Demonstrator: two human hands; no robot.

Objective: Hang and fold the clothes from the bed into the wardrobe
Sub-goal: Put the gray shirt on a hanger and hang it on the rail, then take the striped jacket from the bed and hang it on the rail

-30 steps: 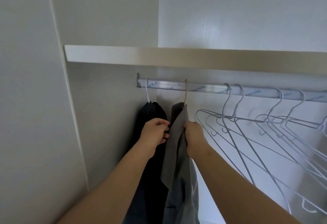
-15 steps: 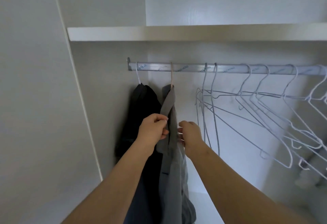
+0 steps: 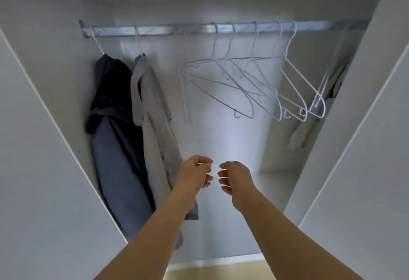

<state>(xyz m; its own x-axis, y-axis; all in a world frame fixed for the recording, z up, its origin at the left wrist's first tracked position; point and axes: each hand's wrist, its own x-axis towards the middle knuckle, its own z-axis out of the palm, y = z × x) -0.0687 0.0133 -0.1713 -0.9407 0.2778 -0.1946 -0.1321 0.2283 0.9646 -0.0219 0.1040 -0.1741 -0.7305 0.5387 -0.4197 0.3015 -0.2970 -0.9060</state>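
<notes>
A grey garment (image 3: 155,124) hangs on a hanger from the metal rail (image 3: 199,29) of the open wardrobe, second from the left. Left of it hangs a dark black and blue garment (image 3: 115,124). My left hand (image 3: 194,174) and my right hand (image 3: 235,178) float side by side in front of the wardrobe, below the rail, fingers loosely curled and holding nothing. My left hand is just right of the grey garment's lower part and apart from it.
Several empty white wire hangers (image 3: 254,80) hang along the middle and right of the rail. Another grey garment (image 3: 332,85) hangs at the far right. White wardrobe side panels (image 3: 44,169) stand on both sides. A strip of wooden floor (image 3: 210,271) shows below.
Both hands have let go of the grey garment and drawn back and down from it. The view has pulled back, showing the whole wardrobe opening.
</notes>
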